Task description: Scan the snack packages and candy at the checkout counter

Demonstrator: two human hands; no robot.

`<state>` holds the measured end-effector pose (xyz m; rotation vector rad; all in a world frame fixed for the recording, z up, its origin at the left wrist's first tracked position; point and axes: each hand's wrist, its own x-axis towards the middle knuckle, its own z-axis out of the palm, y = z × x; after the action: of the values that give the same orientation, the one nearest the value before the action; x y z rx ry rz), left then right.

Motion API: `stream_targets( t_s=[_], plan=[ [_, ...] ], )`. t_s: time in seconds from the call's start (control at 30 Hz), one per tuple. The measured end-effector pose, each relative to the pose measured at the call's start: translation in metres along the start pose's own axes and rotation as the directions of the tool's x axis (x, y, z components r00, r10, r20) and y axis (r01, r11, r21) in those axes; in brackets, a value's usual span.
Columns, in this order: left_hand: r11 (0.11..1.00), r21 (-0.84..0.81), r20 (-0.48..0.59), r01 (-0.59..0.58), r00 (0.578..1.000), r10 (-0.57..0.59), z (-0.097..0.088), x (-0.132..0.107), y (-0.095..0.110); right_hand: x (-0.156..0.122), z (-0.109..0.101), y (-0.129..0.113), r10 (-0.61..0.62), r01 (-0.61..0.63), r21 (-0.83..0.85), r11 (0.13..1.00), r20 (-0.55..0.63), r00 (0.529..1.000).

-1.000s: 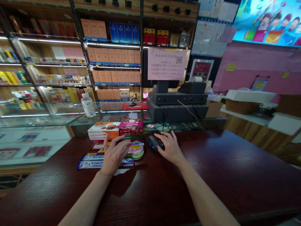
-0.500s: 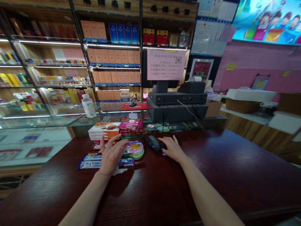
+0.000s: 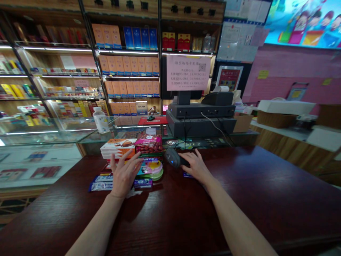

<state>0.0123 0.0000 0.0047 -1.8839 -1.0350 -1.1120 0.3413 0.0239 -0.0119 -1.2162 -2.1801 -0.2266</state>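
Note:
My right hand (image 3: 196,166) grips the handle of a black barcode scanner (image 3: 172,157) with a small blue light; its head points left, toward the snacks. A small purple packet (image 3: 187,175) shows partly from under that hand. My left hand (image 3: 125,176), fingers spread, is over the snack pile and holds nothing. Around it are blue-and-white stick packets (image 3: 101,186), a purple bar (image 3: 143,183) and a pink and green package with a rounded end (image 3: 153,169). Behind stand stacked white-and-orange boxes (image 3: 118,148) and magenta pouches (image 3: 148,143).
The dark wooden counter (image 3: 170,220) meets a glass display case (image 3: 92,147). A cash register terminal (image 3: 201,121) with cables and a pink sign (image 3: 188,73) stands behind. A plastic bottle (image 3: 100,121) is at left, a red mat (image 3: 152,121) farther back. Cardboard boxes (image 3: 277,117) sit at right.
The scanner has shifted slightly left and away from me with my right hand. My left hand has moved a little left, its fingers still spread.

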Motion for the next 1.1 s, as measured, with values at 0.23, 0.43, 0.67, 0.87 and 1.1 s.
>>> stream_targets(
  t_s=[0.23, 0.43, 0.67, 0.87, 1.1],
  plan=[
    [0.998, 0.005, 0.003, 0.062, 0.998, -0.062, 0.004, -0.004, -0.005, 0.003, -0.013, -0.021, -0.113, 0.114, 0.027, 0.993, -0.031, 0.993],
    [0.995, 0.035, -0.003, 0.092, 0.996, -0.092, 0.004, -0.006, -0.012, 0.005, -0.024, -0.037, -0.126, 0.123, 0.119, 0.985, 0.017, 0.992],
    [0.991, 0.067, -0.028, 0.114, 0.993, -0.112, 0.003, -0.006, -0.017, 0.005, -0.031, -0.047, -0.125, 0.099, 0.254, 0.962, 0.088, 0.988],
    [0.991, 0.069, -0.024, 0.115, 0.993, -0.113, 0.001, -0.004, -0.016, 0.003, -0.033, -0.051, -0.11, 0.089, 0.313, 0.946, 0.049, 0.993],
    [0.99, 0.076, -0.033, 0.121, 0.992, -0.119, 0.001, -0.004, -0.015, 0.004, -0.034, -0.053, -0.118, 0.088, 0.341, 0.936, 0.069, 0.991]
  ],
)
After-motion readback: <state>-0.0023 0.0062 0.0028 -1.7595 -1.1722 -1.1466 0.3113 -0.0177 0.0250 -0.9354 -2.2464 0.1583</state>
